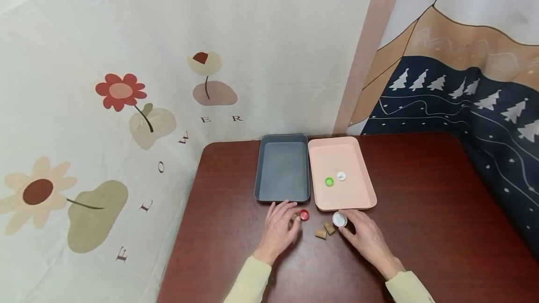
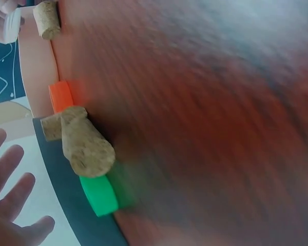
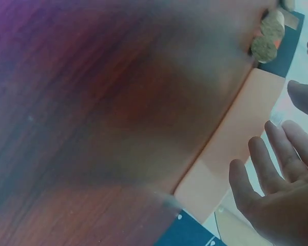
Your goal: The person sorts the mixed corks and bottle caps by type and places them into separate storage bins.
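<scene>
While the right hand (image 1: 370,237) pinches a white cap (image 1: 339,219) between thumb and fingers, the left hand (image 1: 278,230) lies with fingers loosely spread beside a red cap (image 1: 304,215); from where I stand, two corks (image 1: 330,228) sit at the white cap's 8 o'clock, the red cap at its 9, the pink tray (image 1: 353,193), bearing a green cap (image 1: 329,181) and a white disc (image 1: 341,176), at its 12; the grey tray (image 1: 282,167) lies at the red cap's 11.
</scene>
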{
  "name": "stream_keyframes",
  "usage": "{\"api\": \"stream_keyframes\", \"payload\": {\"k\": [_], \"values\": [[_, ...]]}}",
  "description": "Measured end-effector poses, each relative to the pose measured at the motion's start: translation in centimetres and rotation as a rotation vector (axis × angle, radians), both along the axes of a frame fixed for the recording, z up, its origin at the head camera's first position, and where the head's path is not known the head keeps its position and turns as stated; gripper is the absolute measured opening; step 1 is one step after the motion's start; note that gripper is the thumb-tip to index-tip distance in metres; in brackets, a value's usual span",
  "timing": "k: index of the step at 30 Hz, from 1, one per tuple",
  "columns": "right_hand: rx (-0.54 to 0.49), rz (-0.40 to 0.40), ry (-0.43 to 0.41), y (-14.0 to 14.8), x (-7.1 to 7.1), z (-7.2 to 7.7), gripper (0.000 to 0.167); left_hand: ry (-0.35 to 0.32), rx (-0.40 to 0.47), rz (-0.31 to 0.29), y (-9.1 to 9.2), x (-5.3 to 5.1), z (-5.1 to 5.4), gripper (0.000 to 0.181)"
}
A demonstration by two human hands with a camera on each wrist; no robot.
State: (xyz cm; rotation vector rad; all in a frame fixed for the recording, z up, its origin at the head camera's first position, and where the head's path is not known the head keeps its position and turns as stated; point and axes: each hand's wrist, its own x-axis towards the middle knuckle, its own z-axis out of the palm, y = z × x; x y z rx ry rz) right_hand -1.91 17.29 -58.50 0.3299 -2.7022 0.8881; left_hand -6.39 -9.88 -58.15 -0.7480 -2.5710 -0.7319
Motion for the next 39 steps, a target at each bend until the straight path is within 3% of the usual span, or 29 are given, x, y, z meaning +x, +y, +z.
{"api": "stream_keyframes", "payload": {"k": [14, 26, 39], "values": [[-0.136, -0.039, 0.055, 0.1, -0.4, 1.9, 0.047, -0.004, -0.100, -0.014, 2.5, -0.1, 0.7, 0.023], [-0.226, -0.094, 0.088, 0.6, -2.7, 3.0, 0.045, -0.060, -0.253, 0.012, 4.0, -0.3, 0.6, 0.033], [-0.237, -0.177, -0.067, 1.7, -6.2, 3.6, 0.043, -0.167, -0.338, -0.003, 4.2, -0.2, 0.3, 0.044]]}}
